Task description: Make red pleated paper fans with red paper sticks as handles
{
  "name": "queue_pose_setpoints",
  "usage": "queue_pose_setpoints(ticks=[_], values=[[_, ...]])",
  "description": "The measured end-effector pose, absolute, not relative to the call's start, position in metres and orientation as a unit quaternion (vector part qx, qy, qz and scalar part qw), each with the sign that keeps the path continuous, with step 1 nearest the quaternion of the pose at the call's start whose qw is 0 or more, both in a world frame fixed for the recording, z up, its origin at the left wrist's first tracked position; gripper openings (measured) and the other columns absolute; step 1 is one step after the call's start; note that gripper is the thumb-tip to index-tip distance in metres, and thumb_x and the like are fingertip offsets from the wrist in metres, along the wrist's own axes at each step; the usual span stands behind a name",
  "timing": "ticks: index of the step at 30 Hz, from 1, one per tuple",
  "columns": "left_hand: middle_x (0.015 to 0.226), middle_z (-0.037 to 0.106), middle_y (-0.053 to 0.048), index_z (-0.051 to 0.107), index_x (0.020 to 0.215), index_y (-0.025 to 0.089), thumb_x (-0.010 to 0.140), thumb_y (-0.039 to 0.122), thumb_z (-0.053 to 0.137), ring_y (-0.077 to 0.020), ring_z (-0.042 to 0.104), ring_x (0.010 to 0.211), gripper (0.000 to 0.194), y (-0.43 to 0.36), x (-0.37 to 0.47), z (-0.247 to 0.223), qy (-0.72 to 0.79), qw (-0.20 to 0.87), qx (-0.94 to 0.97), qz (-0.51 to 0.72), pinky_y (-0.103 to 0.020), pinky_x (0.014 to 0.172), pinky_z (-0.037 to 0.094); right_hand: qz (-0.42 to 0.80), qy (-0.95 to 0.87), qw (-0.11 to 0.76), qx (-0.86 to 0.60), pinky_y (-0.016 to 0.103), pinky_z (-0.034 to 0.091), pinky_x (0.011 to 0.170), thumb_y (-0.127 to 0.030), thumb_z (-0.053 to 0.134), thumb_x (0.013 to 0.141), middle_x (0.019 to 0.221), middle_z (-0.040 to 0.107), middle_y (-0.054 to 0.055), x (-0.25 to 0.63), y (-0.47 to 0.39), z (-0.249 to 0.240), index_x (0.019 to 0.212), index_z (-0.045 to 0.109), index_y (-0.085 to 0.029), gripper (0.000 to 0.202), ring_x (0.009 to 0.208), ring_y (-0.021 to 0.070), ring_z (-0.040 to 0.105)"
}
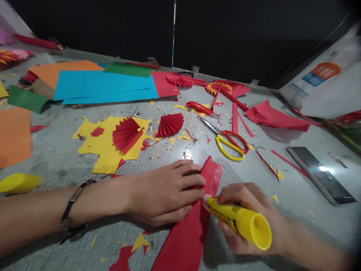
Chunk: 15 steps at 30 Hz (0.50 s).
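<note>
A long red paper strip [186, 241] lies on the grey table, with a narrow fold at its far end. My left hand [167, 192] rests flat over its left side, fingers stretched out and pressing on it. In my right hand [251, 195] is a yellow glue stick [239, 222], tilted, its white tip touching the strip just beside my left fingertips. Wet-looking shine shows near the strip's far end. Beyond my left hand sit two pleated red paper fans, one [127, 134] on yellow paper [105, 150] and another [170, 125] on the table.
Scissors [225, 139] with red and yellow handles and a red-handled cutter [201, 108] lie ahead. A phone [321, 175] is at right, a yellow cap [21, 183] at left. Blue paper [107, 84], a plastic bag [318, 79] and scattered scraps lie farther off, before a black panel [113, 30].
</note>
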<state>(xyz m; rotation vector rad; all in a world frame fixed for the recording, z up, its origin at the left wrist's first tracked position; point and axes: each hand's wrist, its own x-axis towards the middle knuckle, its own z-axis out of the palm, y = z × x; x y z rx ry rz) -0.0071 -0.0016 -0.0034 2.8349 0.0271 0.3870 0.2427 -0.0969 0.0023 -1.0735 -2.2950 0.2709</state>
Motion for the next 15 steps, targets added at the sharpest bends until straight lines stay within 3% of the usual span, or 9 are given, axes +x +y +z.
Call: queue_pose_setpoints(ticks=[9,12,15], values=[[0.135,0.069,-0.015,0.067,0.125,0.014,0.108,0.03,0.039,-0.0348,0.056,0.128,0.037,-0.002,-0.007,-0.005,0.01,0.136,0.981,0.137,-0.055,0.122,0.038,0.183,-0.877,0.279,-0.345,0.021,0.058,0.066,-0.05,0.045,0.113,0.078,0.078,-0.005,0.232,-0.107,0.017,0.103,0.053,-0.026,0.028,0.062,0.0103,0.075],[0.135,0.069,-0.015,0.068,0.124,0.013,0.108,0.03,0.04,-0.0351,0.056,0.127,0.036,-0.002,-0.007,-0.005,0.008,0.137,0.981,0.135,-0.055,0.121,0.038,0.197,-0.873,0.288,-0.341,0.021,0.059,0.069,-0.048,0.049,0.112,0.079,0.078,-0.005,0.233,-0.106,0.015,0.104,0.055,-0.026,0.025,0.064,0.0099,0.076],[0.136,0.068,-0.015,0.067,0.127,0.014,0.107,0.029,0.043,-0.0358,0.055,0.129,0.035,-0.002,-0.007,-0.003,0.011,0.129,0.983,0.132,-0.055,0.121,0.039,0.2,-0.86,0.297,-0.363,0.023,0.056,0.06,-0.041,0.057,0.104,0.071,0.075,-0.007,0.237,-0.103,0.01,0.104,0.054,-0.026,0.016,0.054,0.0111,0.07]])
